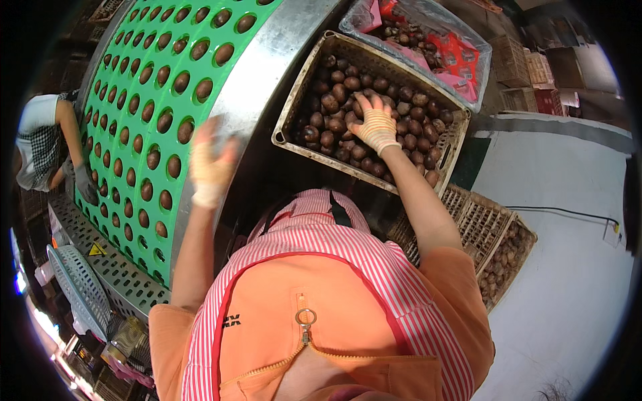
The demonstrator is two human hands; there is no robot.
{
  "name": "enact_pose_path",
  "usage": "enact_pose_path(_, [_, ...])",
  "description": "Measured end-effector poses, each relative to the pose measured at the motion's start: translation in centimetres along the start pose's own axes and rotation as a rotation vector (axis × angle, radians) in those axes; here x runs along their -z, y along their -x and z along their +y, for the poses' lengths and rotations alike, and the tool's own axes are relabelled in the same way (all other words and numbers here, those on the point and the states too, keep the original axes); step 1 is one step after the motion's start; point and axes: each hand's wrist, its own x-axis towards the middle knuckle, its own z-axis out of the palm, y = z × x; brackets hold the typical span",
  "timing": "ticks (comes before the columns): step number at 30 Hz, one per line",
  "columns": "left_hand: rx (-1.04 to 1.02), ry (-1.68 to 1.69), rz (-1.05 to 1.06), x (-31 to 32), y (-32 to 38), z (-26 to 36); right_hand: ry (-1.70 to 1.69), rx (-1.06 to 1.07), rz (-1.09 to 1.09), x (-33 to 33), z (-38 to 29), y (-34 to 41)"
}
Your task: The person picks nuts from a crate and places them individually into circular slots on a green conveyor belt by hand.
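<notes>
My right hand point(375, 123), in a striped fingerless glove, rests with spread fingers on dark brown round fruits point(338, 92) in a dirty plastic crate point(341, 168). Whether it grips one cannot be made out. My left hand point(213, 163), gloved alike and blurred, is over the metal rim point(251, 75) of a machine, with thumb and fingers apart and nothing visible between them. To its left, the machine's green perforated conveyor point(135, 120) curves away, with one brown fruit in most of its round holes. Several holes at the lower end hold no whole fruit.
A co-worker's gloved hand point(86, 185) touches the conveyor's far edge. Behind the crate stands a plastic-lined bin point(476, 75) with fruits and red packaging. Stacked crates point(471, 220) are at my right. A perforated metal guard point(120, 285) and a light blue basket point(83, 285) lie at lower left.
</notes>
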Motion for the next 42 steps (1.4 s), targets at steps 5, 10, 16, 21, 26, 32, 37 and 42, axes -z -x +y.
enact_pose_path(5, [-0.033,-0.157,-0.785,-12.5,-3.9,5.2,-0.015,-0.260,-0.278,-0.1,-0.8,-4.0])
enact_pose_path(10, [0.160,-0.480,-1.010,-19.2,-4.0,6.9,-0.181,-0.193,0.033,-4.6,0.6,-4.3])
enact_pose_path(16, [0.069,-0.890,-0.988,-23.9,-2.0,4.6,-0.150,-0.085,0.130,-5.7,2.1,-3.1])
enact_pose_path(21, [0.155,-0.922,-1.111,-24.2,-3.0,6.5,-0.118,-0.225,0.015,-4.0,0.4,-4.3])
enact_pose_path(26, [0.329,-0.556,-1.153,-22.1,-4.1,5.9,-0.080,-0.150,0.002,-4.3,1.8,-4.4])
enact_pose_path(32, [0.224,-0.389,-1.181,-20.4,-4.4,5.1,-0.169,-0.139,-0.022,-2.9,1.1,-2.6])
enact_pose_path(37, [0.136,0.287,-0.702,-12.0,-4.7,4.4,-1.119,-0.189,0.065,-2.0,3.5,-2.0])
enact_pose_path(42, [0.141,0.533,-0.256,4.0,-0.9,0.8,-1.452,0.079,-0.146,2.3,-0.3,-2.6])
